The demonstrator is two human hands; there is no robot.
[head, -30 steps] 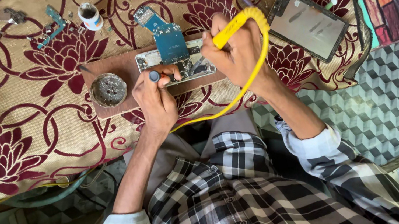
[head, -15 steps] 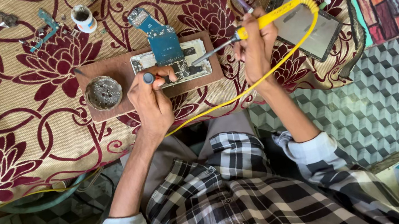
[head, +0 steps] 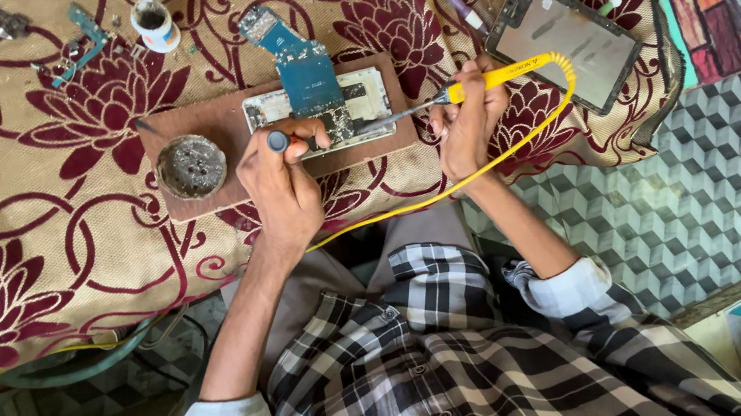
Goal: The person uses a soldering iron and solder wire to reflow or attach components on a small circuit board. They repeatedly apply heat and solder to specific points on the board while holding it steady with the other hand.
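My right hand (head: pixel 465 120) is closed round the yellow handle of a soldering iron (head: pixel 471 87), held almost level, its metal tip pointing left and touching the open phone (head: pixel 318 111) near its right end. The yellow cord (head: pixel 520 136) loops from the handle's back end, curves down past my wrist and runs left under my arms. My left hand (head: pixel 284 188) is clenched on a small tool with a blue end (head: pixel 279 141); I cannot tell what kind it is. Its fingertips rest at the phone's lower edge.

The phone lies flat on a brown board (head: pixel 204 126), and a blue circuit strip (head: pixel 296 59) sticks up and away from it over the board's far edge. On the left part of the board sits a round tin (head: pixel 192 166) with grey residue inside.

The board rests on a beige cloth (head: pixel 4 201) with dark red flowers. To the right, just beyond my right hand, a tablet (head: pixel 559 38) lies tilted, screen up. Farther off on the left stands a small white pot (head: pixel 154 23), with a blue-green tool (head: pixel 83 47) beside it. My checked shirt (head: pixel 422 382) fills the lower view.
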